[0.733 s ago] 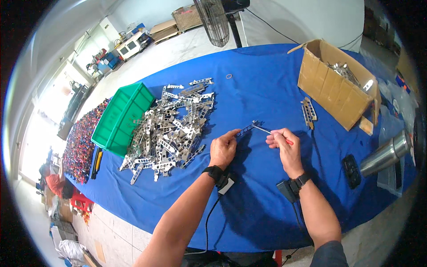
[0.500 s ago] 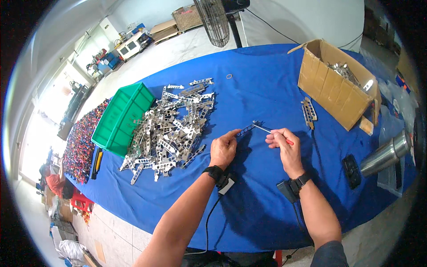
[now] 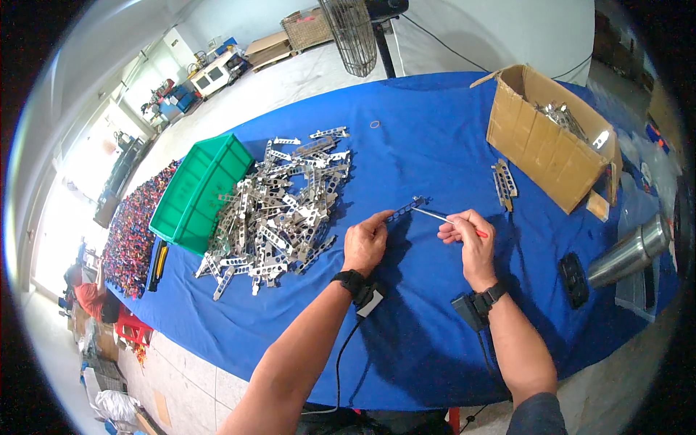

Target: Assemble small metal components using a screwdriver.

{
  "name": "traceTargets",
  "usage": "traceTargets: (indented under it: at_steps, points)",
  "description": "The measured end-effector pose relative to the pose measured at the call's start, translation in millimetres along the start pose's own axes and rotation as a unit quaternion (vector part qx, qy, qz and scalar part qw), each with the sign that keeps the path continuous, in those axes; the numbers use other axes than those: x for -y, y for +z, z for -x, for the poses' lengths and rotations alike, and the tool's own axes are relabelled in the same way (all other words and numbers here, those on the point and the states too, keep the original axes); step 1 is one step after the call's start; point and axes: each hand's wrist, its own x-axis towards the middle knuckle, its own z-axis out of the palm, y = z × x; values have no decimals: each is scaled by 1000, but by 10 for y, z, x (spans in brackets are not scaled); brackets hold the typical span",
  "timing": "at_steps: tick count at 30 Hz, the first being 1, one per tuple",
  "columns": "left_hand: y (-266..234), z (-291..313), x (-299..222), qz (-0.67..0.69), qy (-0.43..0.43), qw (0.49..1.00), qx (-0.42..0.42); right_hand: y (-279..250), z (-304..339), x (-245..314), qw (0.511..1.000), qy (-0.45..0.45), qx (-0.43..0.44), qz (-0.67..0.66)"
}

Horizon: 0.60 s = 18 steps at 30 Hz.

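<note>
Between its thumb and fingers my left hand (image 3: 365, 245) grips the near end of a flat metal strip with a row of round holes (image 3: 406, 209). The strip points away from me and to the right, just above the blue cloth. My right hand (image 3: 473, 243) is closed around a slim tool with a thin metal shaft and a red handle (image 3: 433, 214). Its tip is at the strip, near the far end; whether it sits in a hole is too small to tell. Left of my hands lies a heap of similar perforated strips (image 3: 279, 217).
A green plastic bin (image 3: 199, 188) lies tipped behind the heap, beside many small coloured pieces (image 3: 134, 239). At right stand an open cardboard box (image 3: 536, 145) with metal parts, a few strips (image 3: 504, 185), a black object (image 3: 573, 279) and a steel flask (image 3: 631, 250). A fan (image 3: 349, 36) stands beyond.
My right hand has drawn slightly to the right with the tool, its tip still by the strip. My left hand and the strip have hardly moved.
</note>
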Motion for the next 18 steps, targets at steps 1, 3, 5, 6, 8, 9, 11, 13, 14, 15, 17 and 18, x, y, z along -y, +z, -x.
traceTargets:
  at_steps: [1, 3, 5, 6, 8, 9, 11, 13, 14, 15, 17, 18]
  points:
    - [7, 1, -2, 1, 0, 1000, -1, 2, -1, -5, 1000, 0, 1, 1]
    - [27, 7, -8, 15, -4, 1000, -6, 24, 0, -23, 1000, 8, 9, -6]
    - [29, 5, -10, 16, -1, 1000, -7, 117, 20, 0, 1000, -7, 16, -17]
    - [28, 4, -9, 17, 3, 1000, -8, 146, 27, 5, 999, -23, 22, -27]
    - [27, 0, -17, 15, -1, 1000, -6, 126, 34, -7, 999, -14, 28, -10]
    - [28, -2, -22, 12, -5, 1000, -3, 111, 35, -13, 999, -5, 33, 6]
    - [23, 3, -33, 9, -7, 1000, -2, 85, 20, -28, 1000, -4, 14, 4]
    - [30, 6, -28, 7, -9, 1000, 1, 98, 12, -4, 1000, -9, -7, -8]
    - [37, 7, -17, 13, -5, 1000, -3, 104, 22, -13, 1000, -8, -9, -7]
    - [46, 8, -7, 18, 0, 1000, -8, 107, 34, -30, 1000, -3, 15, -9]
    - [36, 4, -22, 14, -2, 1000, -5, 86, 37, -16, 999, 5, 35, -12]
    - [34, 2, -31, 11, -4, 1000, -2, 76, 30, -14, 999, 4, 35, -12]
